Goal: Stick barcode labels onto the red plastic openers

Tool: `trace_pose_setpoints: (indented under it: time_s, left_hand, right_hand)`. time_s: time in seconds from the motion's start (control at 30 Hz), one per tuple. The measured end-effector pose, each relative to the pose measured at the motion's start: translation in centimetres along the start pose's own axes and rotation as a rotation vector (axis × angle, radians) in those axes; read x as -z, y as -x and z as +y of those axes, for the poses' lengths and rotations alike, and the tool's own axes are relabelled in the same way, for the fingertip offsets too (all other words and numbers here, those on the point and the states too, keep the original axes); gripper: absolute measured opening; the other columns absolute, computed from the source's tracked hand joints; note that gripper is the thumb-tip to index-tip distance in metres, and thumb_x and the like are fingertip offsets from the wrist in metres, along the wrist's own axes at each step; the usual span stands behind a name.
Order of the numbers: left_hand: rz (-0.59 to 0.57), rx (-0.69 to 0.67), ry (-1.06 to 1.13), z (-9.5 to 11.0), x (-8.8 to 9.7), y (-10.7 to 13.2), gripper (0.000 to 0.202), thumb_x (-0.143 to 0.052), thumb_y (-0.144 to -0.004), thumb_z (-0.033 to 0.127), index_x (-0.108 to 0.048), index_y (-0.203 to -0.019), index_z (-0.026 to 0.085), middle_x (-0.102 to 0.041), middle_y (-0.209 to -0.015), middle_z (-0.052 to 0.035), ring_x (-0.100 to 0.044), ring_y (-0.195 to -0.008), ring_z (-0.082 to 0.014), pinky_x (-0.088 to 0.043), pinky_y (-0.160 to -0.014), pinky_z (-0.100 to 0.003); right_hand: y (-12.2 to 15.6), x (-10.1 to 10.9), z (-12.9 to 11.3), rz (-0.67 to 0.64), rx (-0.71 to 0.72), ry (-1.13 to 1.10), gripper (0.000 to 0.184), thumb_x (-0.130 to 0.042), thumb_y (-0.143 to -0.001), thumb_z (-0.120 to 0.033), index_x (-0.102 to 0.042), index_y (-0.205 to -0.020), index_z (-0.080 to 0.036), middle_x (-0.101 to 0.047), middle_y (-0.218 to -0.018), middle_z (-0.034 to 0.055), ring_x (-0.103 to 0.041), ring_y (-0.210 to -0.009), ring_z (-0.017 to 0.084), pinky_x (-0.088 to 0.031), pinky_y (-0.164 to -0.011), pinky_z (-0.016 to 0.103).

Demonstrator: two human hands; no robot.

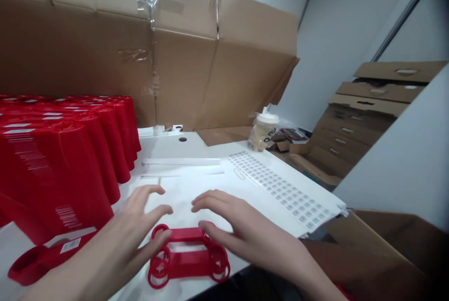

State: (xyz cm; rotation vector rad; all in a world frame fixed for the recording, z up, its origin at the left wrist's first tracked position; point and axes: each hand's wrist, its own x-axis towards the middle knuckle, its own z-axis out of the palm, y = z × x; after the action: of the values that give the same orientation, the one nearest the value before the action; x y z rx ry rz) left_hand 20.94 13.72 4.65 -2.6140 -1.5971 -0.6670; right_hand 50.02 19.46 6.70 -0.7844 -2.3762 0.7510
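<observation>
Two red plastic pieces with round rings at their ends lie one in front of the other near the table's front edge: a rear piece (185,234) and a front piece (189,264). My left hand (142,223) is open over their left end, its thumb close to the rear piece's ring. Over the right end my right hand (233,219) is also open, fingers slightly curled, thumb at the rear piece's right side. Whether either thumb touches the plastic I cannot tell. Beside my left forearm lies another red piece (45,259) bearing a white barcode label (70,245).
Tall stacks of red pieces (70,165) line the left side, several with white labels. A sheet of small printed labels (277,188) lies right of centre. Behind stand a bagged cup (265,131) and a cardboard wall (185,71). Cardboard boxes (351,128) are stacked at right.
</observation>
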Motion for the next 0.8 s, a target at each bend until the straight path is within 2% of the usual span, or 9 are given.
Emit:
trace_pose_setpoints:
  time_s: [0.07, 0.13, 0.23, 0.33, 0.5, 0.57, 0.67, 0.73, 0.8]
  left_hand:
    - [-0.183, -0.029, -0.021, 1.0, -1.7, -2.7, 0.026, -0.047, -0.099, 0.025, -0.064, -0.118, 0.023, -0.048, -0.142, -0.0178, -0.046, -0.136, -0.0338, -0.043, -0.109, -0.058]
    - [-0.239, -0.082, -0.026, 1.6, -3.3, -4.7, 0.019, -0.056, -0.094, 0.028, -0.068, -0.107, 0.022, -0.053, -0.137, -0.0180, -0.042, -0.140, -0.0358, -0.028, -0.116, -0.067]
    - [-0.299, -0.149, -0.032, 1.9, -4.9, -6.6, 0.014, -0.067, -0.083, 0.030, -0.070, -0.088, 0.017, -0.057, -0.134, -0.0219, -0.039, -0.143, -0.0375, -0.017, -0.120, -0.067]
    - [-0.337, -0.193, -0.041, 2.3, -5.5, -7.7, 0.011, -0.066, -0.077, 0.022, -0.071, -0.082, 0.014, -0.060, -0.128, -0.0240, -0.041, -0.142, -0.0346, -0.011, -0.123, -0.062]
    - [-0.350, -0.196, -0.078, 2.8, -5.8, -8.9, 0.018, -0.065, -0.071, 0.019, -0.074, -0.083, 0.010, -0.068, -0.107, -0.0220, -0.055, -0.129, -0.0333, -0.014, -0.124, -0.057]
    - [-0.320, -0.169, -0.098, 2.7, -6.0, -9.2, 0.021, -0.063, -0.074, 0.018, -0.074, -0.089, 0.008, -0.068, -0.111, -0.0239, -0.052, -0.133, -0.0342, -0.015, -0.123, -0.058]
    - [-0.258, -0.132, -0.123, 2.3, -6.5, -9.2, 0.024, -0.059, -0.079, 0.016, -0.072, -0.097, 0.008, -0.061, -0.129, -0.0275, -0.042, -0.142, -0.0351, -0.014, -0.123, -0.062]
    - [-0.230, -0.119, -0.131, 2.1, -6.8, -9.0, 0.022, -0.056, -0.081, 0.012, -0.073, -0.095, 0.010, -0.058, -0.135, -0.0267, -0.040, -0.144, -0.0340, -0.011, -0.123, -0.063]
    - [-0.221, -0.110, -0.131, 2.0, -7.0, -8.9, 0.022, -0.053, -0.081, 0.009, -0.073, -0.089, 0.012, -0.059, -0.133, -0.0244, -0.040, -0.143, -0.0317, -0.008, -0.123, -0.061]
  right_hand:
    - [-2.5, 0.4, 1.1, -0.146, -0.122, 0.142, 0.019, -0.059, -0.096, -0.026, -0.073, -0.108, -0.024, -0.072, -0.108, 0.0069, -0.067, -0.097, 0.025, -0.050, -0.088, 0.036]
    - [-3.5, 0.4, 2.6, -0.191, -0.207, 0.156, 0.017, -0.061, -0.093, -0.027, -0.075, -0.100, -0.021, -0.073, -0.102, 0.0069, -0.068, -0.089, 0.023, -0.050, -0.079, 0.032]
    - [-3.3, 0.4, 4.2, -0.197, -0.232, 0.131, 0.021, -0.057, -0.095, -0.030, -0.075, -0.100, -0.020, -0.074, -0.101, 0.0065, -0.068, -0.088, 0.021, -0.050, -0.077, 0.029]
    - [-3.2, 0.7, 4.5, -0.184, -0.238, 0.114, 0.027, -0.052, -0.098, -0.034, -0.074, -0.105, -0.020, -0.074, -0.104, 0.0060, -0.067, -0.090, 0.020, -0.049, -0.078, 0.028]
    - [-3.4, 1.1, 4.5, -0.186, -0.254, 0.125, 0.027, -0.052, -0.097, -0.035, -0.073, -0.106, -0.021, -0.074, -0.105, 0.0067, -0.067, -0.089, 0.021, -0.048, -0.076, 0.028]
    - [-3.3, 1.1, 4.8, -0.188, -0.266, 0.140, 0.025, -0.056, -0.095, -0.034, -0.073, -0.106, -0.019, -0.074, -0.103, 0.0077, -0.067, -0.087, 0.022, -0.048, -0.074, 0.029]
    - [-3.1, 0.6, 5.6, -0.203, -0.266, 0.151, 0.027, -0.065, -0.088, -0.035, -0.071, -0.110, -0.020, -0.072, -0.104, 0.0071, -0.066, -0.087, 0.022, -0.047, -0.074, 0.029]
    - [-3.1, 0.0, 6.0, -0.208, -0.256, 0.159, 0.036, -0.072, -0.082, -0.036, -0.069, -0.115, -0.021, -0.069, -0.110, 0.0068, -0.065, -0.088, 0.021, -0.046, -0.075, 0.029]
    - [-3.4, -0.6, 6.4, -0.213, -0.247, 0.174, 0.040, -0.078, -0.076, -0.034, -0.069, -0.112, -0.020, -0.066, -0.109, 0.0067, -0.062, -0.087, 0.021, -0.044, -0.075, 0.028]
